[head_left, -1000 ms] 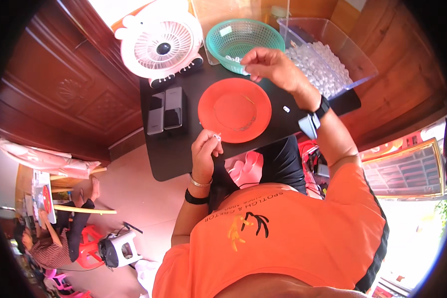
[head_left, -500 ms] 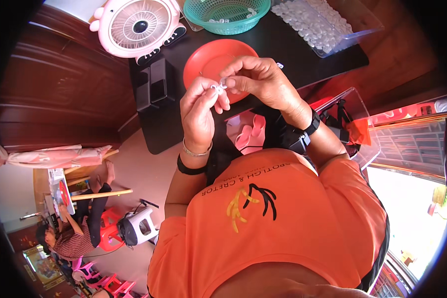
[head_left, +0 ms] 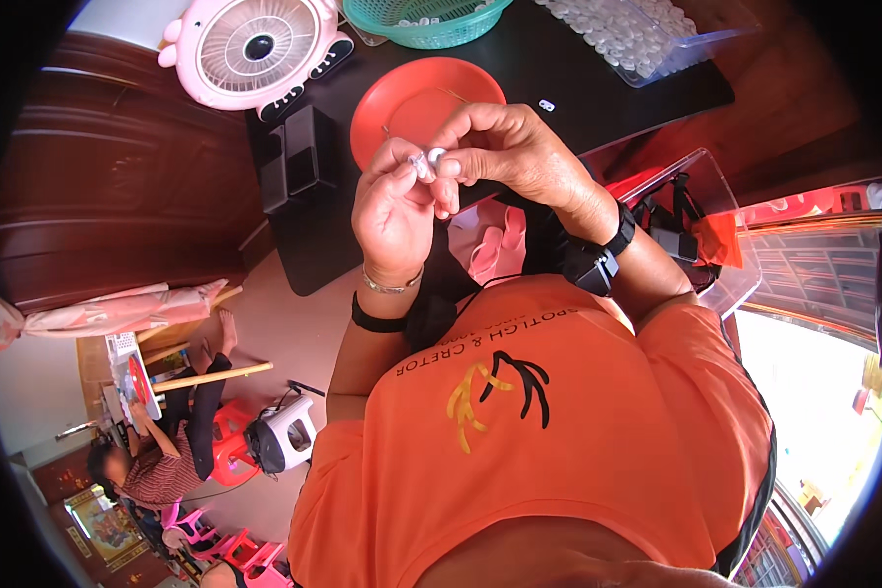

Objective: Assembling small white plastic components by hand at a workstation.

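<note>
Above the near side of a red plate (head_left: 382,103), both my hands meet fingertip to fingertip. My left hand (head_left: 395,216) is closed, pinching a small white plastic piece (head_left: 420,165) between thumb and fingers. In the pinch of my right hand (head_left: 519,157) is another small white rounded piece (head_left: 436,155), right beside the first. Fingers cover parts of both pieces, so I cannot tell whether they are joined. One loose white piece (head_left: 547,105) lies on the black table (head_left: 598,118), beyond my right hand.
A green basket (head_left: 431,37) with several white pieces stands beyond the plate. A clear tray (head_left: 676,59) heaped with white pieces is at far right, a pink fan (head_left: 260,49) at far left. Dark boxes (head_left: 304,147) lie left; another person (head_left: 162,470) sits lower left.
The view has shifted slightly, so the table things sit higher and further left. My fingers have turned the white pieces a little; both hands still pinch them together.
</note>
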Demonstrator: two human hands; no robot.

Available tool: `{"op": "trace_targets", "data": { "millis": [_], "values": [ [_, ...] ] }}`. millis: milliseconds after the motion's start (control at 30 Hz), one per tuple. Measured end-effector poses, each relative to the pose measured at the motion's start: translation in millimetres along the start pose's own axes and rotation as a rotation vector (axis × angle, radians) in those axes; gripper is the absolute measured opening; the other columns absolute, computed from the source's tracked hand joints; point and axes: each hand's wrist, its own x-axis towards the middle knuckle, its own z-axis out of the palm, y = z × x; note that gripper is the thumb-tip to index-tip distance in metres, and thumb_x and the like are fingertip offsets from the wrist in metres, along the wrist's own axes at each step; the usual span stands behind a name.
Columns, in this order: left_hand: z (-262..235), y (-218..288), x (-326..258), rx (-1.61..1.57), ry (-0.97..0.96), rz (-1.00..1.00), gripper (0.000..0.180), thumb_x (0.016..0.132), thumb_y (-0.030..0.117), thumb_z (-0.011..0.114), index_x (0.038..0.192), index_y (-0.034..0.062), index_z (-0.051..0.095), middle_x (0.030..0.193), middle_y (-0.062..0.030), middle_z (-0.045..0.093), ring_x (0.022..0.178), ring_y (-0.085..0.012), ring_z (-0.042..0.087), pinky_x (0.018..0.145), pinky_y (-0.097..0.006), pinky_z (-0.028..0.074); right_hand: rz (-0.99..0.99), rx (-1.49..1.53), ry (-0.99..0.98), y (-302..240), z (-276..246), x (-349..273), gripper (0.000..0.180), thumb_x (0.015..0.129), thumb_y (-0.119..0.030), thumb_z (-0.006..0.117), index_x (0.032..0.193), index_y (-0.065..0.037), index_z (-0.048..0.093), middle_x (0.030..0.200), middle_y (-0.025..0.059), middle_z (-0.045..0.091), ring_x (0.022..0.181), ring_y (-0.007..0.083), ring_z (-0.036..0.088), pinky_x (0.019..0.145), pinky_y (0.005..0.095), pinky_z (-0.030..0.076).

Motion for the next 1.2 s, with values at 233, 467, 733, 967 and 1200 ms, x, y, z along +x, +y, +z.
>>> {"op": "trace_targets", "data": {
  "millis": [233, 467, 733, 967, 1200],
  "values": [
    [-3, -2, 0, 0.098, 0.015, 0.028, 0.019, 0.088, 0.018, 0.042, 0.083, 0.0017, 0.049, 0.068, -0.0128, 0.056, 0.057, -0.0183, 0.051, 0.052, -0.026, 0.038, 0.051, -0.168, 0.119, -1, -6, -1, 0.012, 0.089, -0.007, 0.06, 0.095, 0.002, 0.065, 0.082, 0.0042, 0.065, 0.075, 0.0089, 0.062, 0.069, 0.0232, 0.053],
    [-9, -2, 10, 0.107, 0.087, 0.019, 0.017, 0.088, 0.019, 0.043, 0.081, 0.0037, 0.045, 0.066, -0.0108, 0.051, 0.057, -0.0202, 0.048, 0.052, -0.028, 0.039, 0.014, -0.232, 0.194, 3, 2, 11, 0.012, 0.09, -0.006, 0.059, 0.098, 0.003, 0.063, 0.082, 0.004, 0.065, 0.076, 0.0085, 0.061, 0.07, 0.0212, 0.05],
    [-11, -2, 10, 0.063, 0.089, 0.006, 0.019, 0.084, 0.021, 0.043, 0.078, 0.004, 0.047, 0.062, -0.0103, 0.053, 0.052, -0.0178, 0.049, 0.048, -0.025, 0.035, 0.122, -0.161, 0.15, 13, -7, 18, 0.012, 0.089, -0.011, 0.061, 0.095, -0.001, 0.063, 0.08, 0.002, 0.064, 0.071, 0.0068, 0.061, 0.066, 0.0205, 0.051],
    [-15, -6, 5, 0.035, 0.094, -0.036, 0.019, 0.085, 0.022, 0.042, 0.078, 0.0046, 0.048, 0.063, -0.0099, 0.053, 0.053, -0.0174, 0.049, 0.048, -0.026, 0.035, 0.253, -0.044, 0.216, 22, -12, 16, 0.015, 0.086, -0.017, 0.063, 0.092, -0.003, 0.066, 0.074, 0.0009, 0.064, 0.068, 0.0073, 0.061, 0.063, 0.021, 0.05],
    [-9, -7, 2, 0.044, 0.084, -0.059, 0.019, 0.085, 0.022, 0.042, 0.077, 0.0049, 0.048, 0.063, -0.0096, 0.053, 0.053, -0.0169, 0.049, 0.048, -0.025, 0.035, 0.203, 0.076, 0.209, 22, -11, 13, 0.013, 0.089, -0.007, 0.059, 0.1, -0.003, 0.065, 0.076, 0.0016, 0.064, 0.063, 0.0063, 0.059, 0.059, 0.0189, 0.049]
  ]
}}
